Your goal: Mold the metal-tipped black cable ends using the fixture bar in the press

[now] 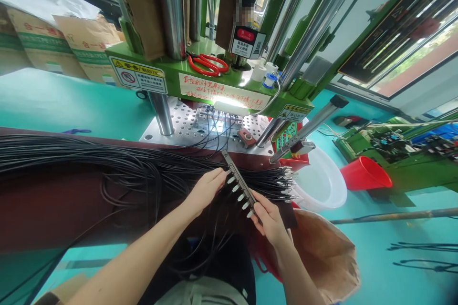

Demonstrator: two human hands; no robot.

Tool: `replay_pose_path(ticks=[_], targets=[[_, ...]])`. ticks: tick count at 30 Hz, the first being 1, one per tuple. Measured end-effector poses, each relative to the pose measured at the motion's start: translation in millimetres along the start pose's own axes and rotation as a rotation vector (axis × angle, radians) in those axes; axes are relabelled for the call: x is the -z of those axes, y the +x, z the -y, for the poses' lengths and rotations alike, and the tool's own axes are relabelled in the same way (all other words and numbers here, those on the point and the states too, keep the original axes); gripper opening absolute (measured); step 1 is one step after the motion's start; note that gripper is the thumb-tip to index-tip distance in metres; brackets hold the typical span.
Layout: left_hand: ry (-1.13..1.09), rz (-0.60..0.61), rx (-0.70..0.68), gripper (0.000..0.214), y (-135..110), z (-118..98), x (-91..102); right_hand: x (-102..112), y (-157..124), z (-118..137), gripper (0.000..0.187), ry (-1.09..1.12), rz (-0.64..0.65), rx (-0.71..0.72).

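Note:
A narrow dark metal bar [239, 177] is tilted in front of me, with a row of several pale cable connectors [240, 197] along its near side. Black cables hang down from these connectors. My right hand [269, 217] grips the bar's lower end between thumb and fingers. At the upper end of the row, my left hand [209, 188] has its fingertips pinched together on a cable connector, partly hidden by the fingers. Under and behind the bar lies a thick bundle of black cables [143, 159], its bare metallic ends [286, 183] pointing right.
Ahead stands a green press [143, 52] with red-handled scissors [209, 64] on its ledge. On its perforated metal plate [182, 121] is a lit mould [216, 124] with cables in it. To the right are a white tub [327, 178], red bucket [367, 173] and paper sack [325, 252].

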State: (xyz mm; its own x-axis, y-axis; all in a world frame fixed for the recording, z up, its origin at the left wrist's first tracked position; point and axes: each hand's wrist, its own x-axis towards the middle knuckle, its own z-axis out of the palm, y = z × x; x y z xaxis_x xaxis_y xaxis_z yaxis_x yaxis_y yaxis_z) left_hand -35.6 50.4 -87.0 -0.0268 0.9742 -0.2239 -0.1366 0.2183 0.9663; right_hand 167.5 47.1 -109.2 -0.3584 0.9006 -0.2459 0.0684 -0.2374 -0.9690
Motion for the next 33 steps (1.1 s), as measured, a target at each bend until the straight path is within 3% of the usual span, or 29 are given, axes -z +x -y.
replay_pose_path(ticks=[3, 9, 13, 18, 20, 23, 26, 29, 33], targets=[[0.033, -0.008, 0.008, 0.034, 0.1, -0.2, 1.2, 1.8, 1.1, -2.7, 0.049, -0.016, 0.01, 0.005], [0.174, -0.086, -0.17, 0.034, 4.7, 9.3, 2.7, 0.9, 3.2, -7.3, 0.052, -0.009, 0.037, -0.02], [0.282, -0.11, -0.213, 0.031, 15.8, 10.0, 1.5, -5.2, 1.3, -2.7, 0.05, -0.027, 0.029, -0.002], [0.543, -0.032, -0.232, 0.027, 37.9, -11.4, -0.7, -1.1, 14.8, 15.7, 0.044, 0.017, -0.066, -0.051], [0.664, -0.084, -0.296, 0.024, 44.7, -23.8, 2.7, 5.5, 26.1, 23.2, 0.042, 0.043, -0.118, -0.033], [0.875, -0.193, -0.392, 0.036, 54.1, -37.2, 20.3, 17.0, 40.4, 28.6, 0.04, 0.001, -0.156, -0.022], [1.05, -0.276, -0.309, 0.041, 67.6, -39.0, 49.2, 26.9, 43.8, 29.9, 0.04, -0.187, -0.119, -0.086], [1.18, -0.388, -0.11, 0.048, 84.0, -32.2, 72.1, 32.4, 39.2, 40.0, 0.041, -0.627, -0.027, -0.107], [1.261, -0.397, 0.031, 0.059, 98.2, -18.9, 71.8, 28.0, 52.3, 75.2, 0.035, -1.305, -0.115, 0.175]])
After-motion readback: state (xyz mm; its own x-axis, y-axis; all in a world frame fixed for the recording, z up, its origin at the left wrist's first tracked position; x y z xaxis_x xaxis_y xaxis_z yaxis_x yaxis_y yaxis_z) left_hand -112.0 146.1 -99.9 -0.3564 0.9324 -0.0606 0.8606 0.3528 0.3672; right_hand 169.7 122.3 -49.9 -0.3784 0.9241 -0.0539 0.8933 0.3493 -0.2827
